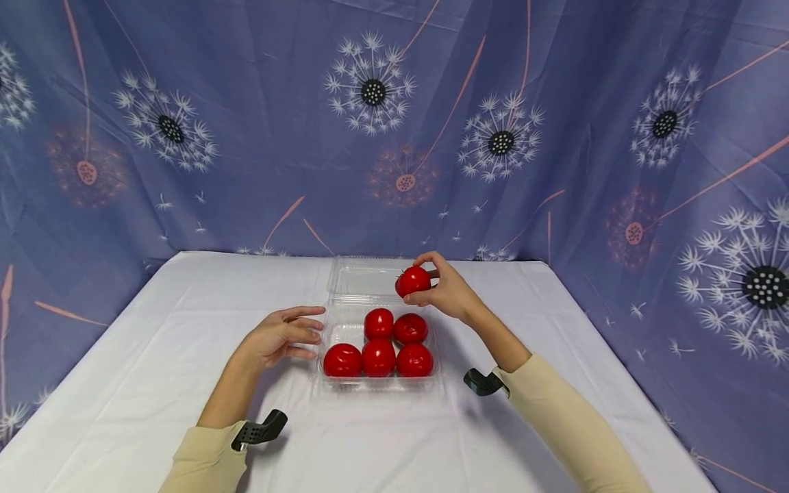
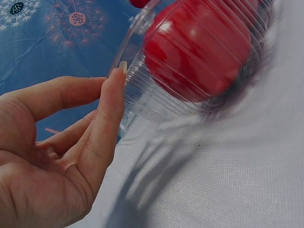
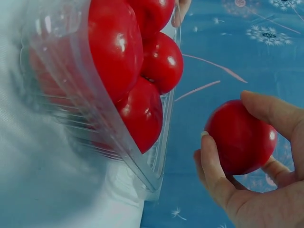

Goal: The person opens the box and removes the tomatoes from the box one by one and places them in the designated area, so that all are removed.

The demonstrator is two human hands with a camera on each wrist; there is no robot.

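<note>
A clear plastic clamshell box [image 1: 342, 333] stands on the white cloth, its lid [image 1: 364, 279] folded back behind it. Several red tomatoes [image 1: 379, 357] sit inside, three along the front and two behind; bare ribbed plastic shows at the back left. My right hand [image 1: 448, 291] holds another tomato [image 3: 240, 137] between thumb and fingers, raised over the right part of the lid. Green sepals show on its left side in the head view. My left hand [image 1: 279, 337] is at the box's left side, fingers loosely extended, fingertips [image 2: 114, 90] right at the rim.
White cloth [image 1: 524, 445] covers the table. A blue curtain [image 1: 277, 123] with dandelion prints hangs behind it and along both sides. Each wrist carries a black camera mount [image 1: 261, 430], just past a beige sleeve [image 1: 567, 424].
</note>
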